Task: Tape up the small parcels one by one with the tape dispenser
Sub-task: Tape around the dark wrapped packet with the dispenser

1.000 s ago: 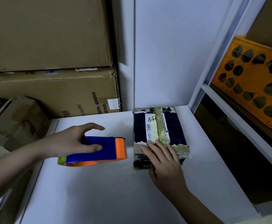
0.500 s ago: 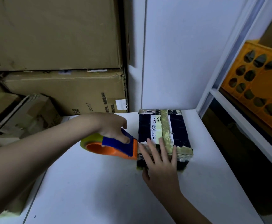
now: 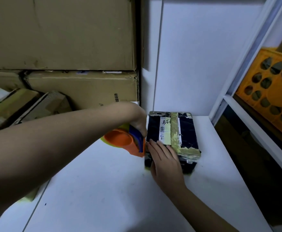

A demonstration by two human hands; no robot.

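A small dark parcel (image 3: pixel 185 129) with a white label and a yellowish tape strip along its top lies on the white table (image 3: pixel 103 190) near the back wall. My left hand (image 3: pixel 137 118) grips the blue and orange tape dispenser (image 3: pixel 128 142), whose front end touches the parcel's near left edge. My right hand (image 3: pixel 165 158) lies flat with fingers spread on the parcel's near left corner, right beside the dispenser's tip. The dispenser's blade and the tape end are hidden between my hands.
Large cardboard boxes (image 3: pixel 61 47) are stacked at the back left, with smaller boxes (image 3: pixel 24 108) below them beside the table. A white shelf frame (image 3: pixel 247 108) stands on the right, holding an orange plastic crate (image 3: pixel 274 91).
My left hand has tilted the dispenser nose-down and pressed it against the parcel's left edge. My right hand has stayed on the parcel's near corner.
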